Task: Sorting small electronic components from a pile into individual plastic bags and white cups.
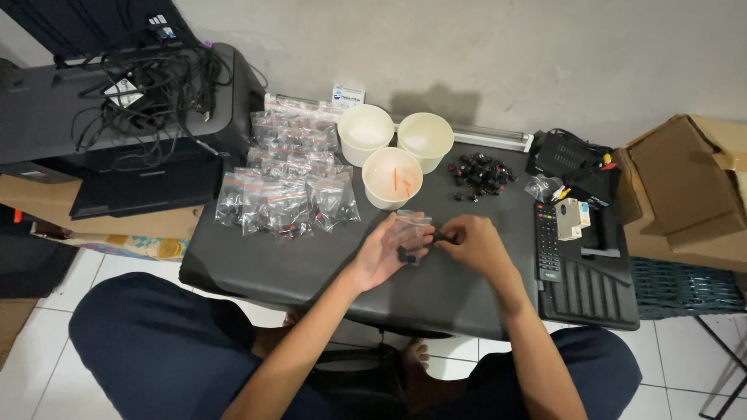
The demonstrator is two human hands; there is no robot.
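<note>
1. Knees in dark trousers [163, 342] are framing the bottom of the view, with both forearms reaching forward over the black counter [257, 264].
2. Held between the two hands, a small clear zip bag [409, 233] is sitting just above the counter's middle, with a few small black parts showing through its lower end.
3. Left hand [387, 253] is pinching the bag's side, fingers closed on the plastic; right hand [473, 243] is closed on a small black part [443, 236] right at the bag's mouth.
4. Judging by this, the step in hand looks like filling the bag one piece at a time; the next move would call for keeping the mouth open while the part is slipping in, though I cannot tell how far in it is.
5. Just beyond the hands, three cream paper cups [391, 177] are standing in a cluster, the nearest holding thin red bits.
6. Right of the cups, a loose pile of black parts [481, 174] is lying on the counter.
7. Left of the cups, rows of filled zip bags [289, 183] are lying side by side.
8. Farther right, a black remote [548, 241] is resting on the counter; far left, a black printer [117, 132] is carrying tangled cables.
</note>
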